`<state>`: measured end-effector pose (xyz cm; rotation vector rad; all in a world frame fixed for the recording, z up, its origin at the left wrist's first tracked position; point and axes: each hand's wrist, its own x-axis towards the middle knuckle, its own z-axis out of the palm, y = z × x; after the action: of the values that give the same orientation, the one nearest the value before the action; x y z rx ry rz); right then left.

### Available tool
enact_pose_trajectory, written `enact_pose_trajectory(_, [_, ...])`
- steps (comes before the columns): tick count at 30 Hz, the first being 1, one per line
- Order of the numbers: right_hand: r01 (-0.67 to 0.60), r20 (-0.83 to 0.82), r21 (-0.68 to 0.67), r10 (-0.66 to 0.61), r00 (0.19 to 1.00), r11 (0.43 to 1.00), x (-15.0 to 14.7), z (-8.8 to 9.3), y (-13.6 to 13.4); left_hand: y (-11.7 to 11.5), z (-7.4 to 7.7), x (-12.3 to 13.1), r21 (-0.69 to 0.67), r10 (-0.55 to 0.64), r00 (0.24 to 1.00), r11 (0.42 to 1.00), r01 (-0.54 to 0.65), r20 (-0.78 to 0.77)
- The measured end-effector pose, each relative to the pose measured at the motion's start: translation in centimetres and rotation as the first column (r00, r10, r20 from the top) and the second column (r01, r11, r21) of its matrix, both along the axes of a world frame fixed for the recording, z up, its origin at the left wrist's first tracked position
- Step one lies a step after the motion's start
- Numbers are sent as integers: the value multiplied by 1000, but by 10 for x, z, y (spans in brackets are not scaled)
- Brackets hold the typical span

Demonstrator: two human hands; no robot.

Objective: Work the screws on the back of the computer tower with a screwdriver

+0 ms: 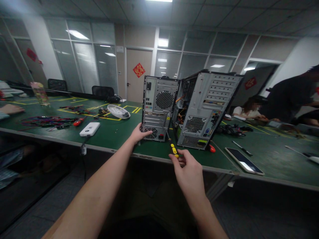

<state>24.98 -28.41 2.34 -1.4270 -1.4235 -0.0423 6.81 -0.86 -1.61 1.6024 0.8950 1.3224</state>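
A small computer case stands upright near the front edge of the green table, its back panel facing me. My left hand grips its lower left edge, the thumb over the fan grille and the other fingers hidden round the side. Between the thumb and fingers of my right hand is a yellow and black screwdriver. Its shaft points up toward the lower right corner of the case; whether the tip touches anything I cannot tell. Close on the right stands a larger computer case, open on its left side.
Left on the table are a white power bank, a red-handled tool, tangled cables and a white round basket. Right are a phone, a pen and black cables. Other people are at the right.
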Motion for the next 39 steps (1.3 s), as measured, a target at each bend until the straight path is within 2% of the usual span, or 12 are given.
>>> enact_pose_trajectory(3, [-15, 2, -4, 15, 1000, 1000, 1, 1, -1, -2, 1, 0, -15, -9, 1000, 1000, 9, 5])
enact_pose_trajectory(10, [-47, 172, 77, 34, 985, 996, 2, 0, 0, -3, 2, 0, -24, 5, 1000, 1000, -5, -1])
enact_pose_trajectory(13, [-20, 126, 78, 10, 992, 997, 2, 0, 1, -4, 3, -1, -32, 16, 1000, 999, -16, -11])
enact_pose_trajectory(18, [4, 23, 4, -4, 1000, 1000, 1, 0, 1, -4, 4, -1, -28, 2, 1000, 1000, -2, -8])
enact_pose_trajectory(26, [1, 181, 110, -21, 983, 994, 3, -1, 1, -3, 3, 0, -13, 6, 1000, 1000, -6, -5])
enact_pose_trajectory(34, [-42, 178, 58, 31, 984, 997, 3, -1, -3, -2, 2, -1, -4, -2, 1000, 1000, 2, -11])
enact_pose_trajectory(39, [-26, 136, 62, 18, 991, 998, 2, -2, -1, -3, 3, -1, -11, 8, 1000, 1000, -8, -18])
